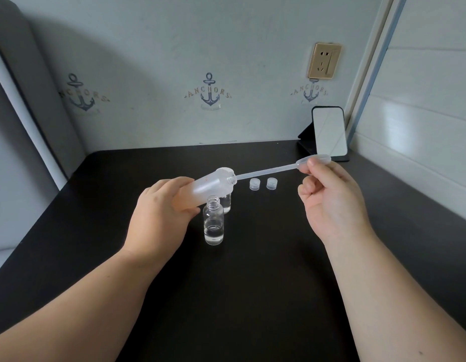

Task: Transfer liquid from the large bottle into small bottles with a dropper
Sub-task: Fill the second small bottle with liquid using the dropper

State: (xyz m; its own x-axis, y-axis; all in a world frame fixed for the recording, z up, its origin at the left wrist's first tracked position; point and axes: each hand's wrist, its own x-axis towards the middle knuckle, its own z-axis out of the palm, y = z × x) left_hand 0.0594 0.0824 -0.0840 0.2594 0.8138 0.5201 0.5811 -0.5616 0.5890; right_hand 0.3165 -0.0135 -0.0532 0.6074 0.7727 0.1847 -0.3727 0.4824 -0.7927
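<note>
My left hand (158, 207) grips the large frosted bottle (211, 185), tilted almost flat with its open mouth pointing right. My right hand (328, 194) pinches the bulb of a clear plastic dropper (268, 172), whose thin stem runs left into the bottle's mouth. Below the large bottle stands a small clear bottle (214, 223), uncapped, with some liquid at its bottom. A second small bottle (226, 203) stands just behind it, mostly hidden by the large bottle.
Two small translucent caps (254, 184) (271, 183) lie on the black table (252, 270) right of the bottles. A phone on a stand (329, 133) leans at the back right corner, near the wall.
</note>
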